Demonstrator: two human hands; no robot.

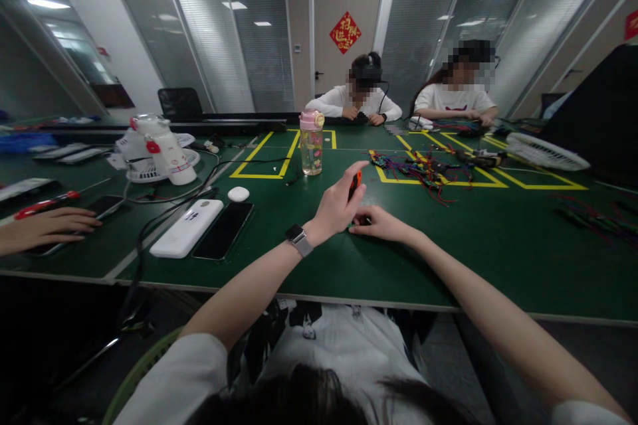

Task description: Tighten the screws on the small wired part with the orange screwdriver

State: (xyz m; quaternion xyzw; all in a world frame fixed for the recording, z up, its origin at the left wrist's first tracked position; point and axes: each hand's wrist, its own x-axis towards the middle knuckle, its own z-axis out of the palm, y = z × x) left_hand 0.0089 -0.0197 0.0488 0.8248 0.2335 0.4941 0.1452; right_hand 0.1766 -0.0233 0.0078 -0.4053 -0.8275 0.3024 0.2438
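My left hand (pixel 337 204) is raised just above the green table (pixel 448 252), its fingers closed round a small black tool with orange handles (pixel 354 182). A grey watch (pixel 299 240) sits on that wrist. My right hand (pixel 379 223) lies on the table right beside it, fingers pinched on something small and dark at the fingertips (pixel 363 220) that I cannot make out. A pile of coloured wires (pixel 423 169) lies further back, beyond both hands.
A clear bottle with a pink lid (pixel 312 143) stands ahead. A white power bank (pixel 187 228), a black phone (pixel 224 230) and a white fan (pixel 158 149) lie to the left. Another person's hand (pixel 44 228) rests far left. Two people sit opposite.
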